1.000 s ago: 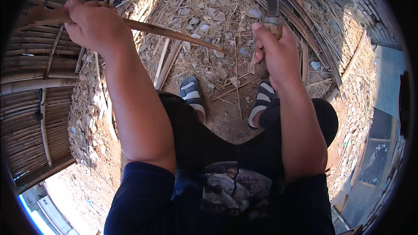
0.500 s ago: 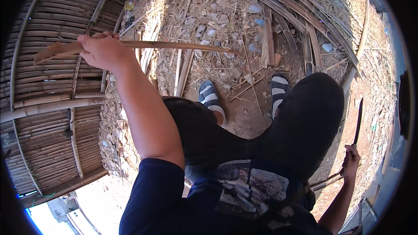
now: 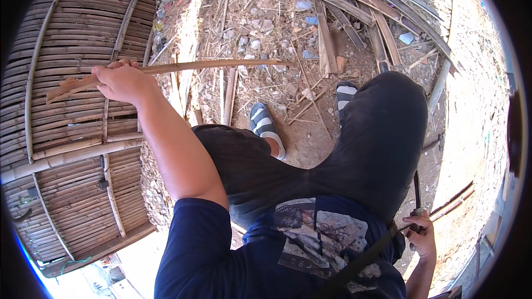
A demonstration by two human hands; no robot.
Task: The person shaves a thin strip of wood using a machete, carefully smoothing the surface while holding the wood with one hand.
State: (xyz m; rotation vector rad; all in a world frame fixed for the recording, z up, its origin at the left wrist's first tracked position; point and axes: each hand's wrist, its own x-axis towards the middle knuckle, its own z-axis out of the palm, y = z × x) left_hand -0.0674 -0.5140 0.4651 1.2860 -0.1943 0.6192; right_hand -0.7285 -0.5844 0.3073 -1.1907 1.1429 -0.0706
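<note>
Harsh glare on sunlit ground point(image 3: 468, 152)

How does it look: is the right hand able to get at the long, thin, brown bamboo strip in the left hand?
Probably not directly: the right hand is closed on a dark, long-bladed knife, and the black-trousered right thigh lies between it and the bamboo strip in this view.

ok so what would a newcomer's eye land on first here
Probably the long brown strip in the left hand, reaching from the left to mid-picture. Then the right hand at lower right, gripping a dark blade-like tool, and the slatted panel along the left side.
</note>
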